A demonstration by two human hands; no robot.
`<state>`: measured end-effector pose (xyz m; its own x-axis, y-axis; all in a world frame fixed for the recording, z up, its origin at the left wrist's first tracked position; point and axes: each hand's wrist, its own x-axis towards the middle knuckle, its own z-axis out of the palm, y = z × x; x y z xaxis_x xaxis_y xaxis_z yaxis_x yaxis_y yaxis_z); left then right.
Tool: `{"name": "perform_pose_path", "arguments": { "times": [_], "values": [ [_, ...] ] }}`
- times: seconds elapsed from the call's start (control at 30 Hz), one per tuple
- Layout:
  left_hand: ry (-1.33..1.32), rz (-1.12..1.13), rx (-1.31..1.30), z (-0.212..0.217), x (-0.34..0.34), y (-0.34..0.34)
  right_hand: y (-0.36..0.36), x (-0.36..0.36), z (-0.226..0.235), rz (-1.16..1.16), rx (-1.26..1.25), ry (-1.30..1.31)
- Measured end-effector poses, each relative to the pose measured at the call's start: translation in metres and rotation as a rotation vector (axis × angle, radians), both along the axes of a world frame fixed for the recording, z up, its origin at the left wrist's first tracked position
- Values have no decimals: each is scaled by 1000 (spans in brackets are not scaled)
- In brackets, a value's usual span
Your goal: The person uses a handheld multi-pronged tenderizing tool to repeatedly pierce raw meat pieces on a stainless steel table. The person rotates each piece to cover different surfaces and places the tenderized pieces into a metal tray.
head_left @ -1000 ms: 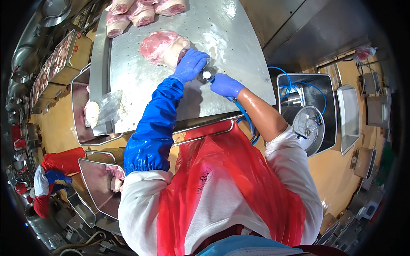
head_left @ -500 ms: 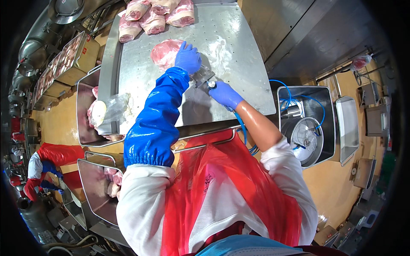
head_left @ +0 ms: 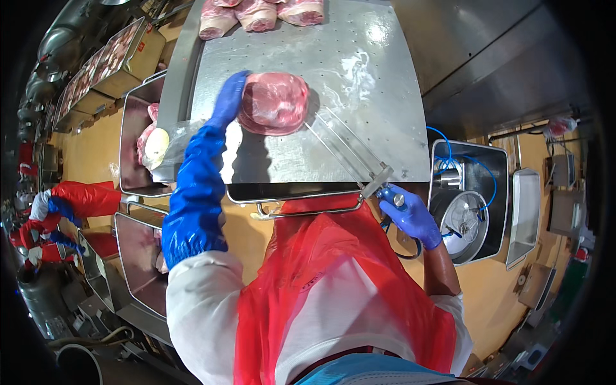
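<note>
A round pink cut of raw meat (head_left: 274, 104) lies on the perforated metal work table (head_left: 372, 122). Against its left side rests my left hand (head_left: 229, 97), in a blue glove, fingers stretched out and a little blurred. My right hand (head_left: 412, 217), gloved too, is closed around the handle of a multi-needle injector (head_left: 376, 181) at the table's near right edge. Its long thin needles point up and left over the table. Their tips reach close to the meat's lower right edge; whether they touch it I cannot tell. A dark hose hangs below the handle.
Several skin-on meat pieces (head_left: 256, 16) lie at the table's far end. Metal bins (head_left: 142, 138) with meat stand left. On the right, a tub (head_left: 500, 212) holds a round steel vessel (head_left: 463, 221) and blue hose. Another person in a red apron (head_left: 86, 196) is far left.
My right hand has drawn the injector back toward me and right, away from the meat. My left hand has moved from the meat's top to its left side. The camera view has shifted.
</note>
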<state>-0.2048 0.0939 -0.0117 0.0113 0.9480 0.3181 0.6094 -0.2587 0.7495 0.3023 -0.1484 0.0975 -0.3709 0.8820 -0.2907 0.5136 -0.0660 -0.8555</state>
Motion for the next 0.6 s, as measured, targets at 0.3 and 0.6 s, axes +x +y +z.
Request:
{"name": "perform_pose_path", "arguments": {
  "times": [0.3, 0.6],
  "values": [
    [304, -363, 238, 1, 44, 30, 66, -55, 48, 27, -173, -28],
    [410, -397, 275, 10, 53, 22, 138, -102, 123, 165, -315, -476]
  ]
}}
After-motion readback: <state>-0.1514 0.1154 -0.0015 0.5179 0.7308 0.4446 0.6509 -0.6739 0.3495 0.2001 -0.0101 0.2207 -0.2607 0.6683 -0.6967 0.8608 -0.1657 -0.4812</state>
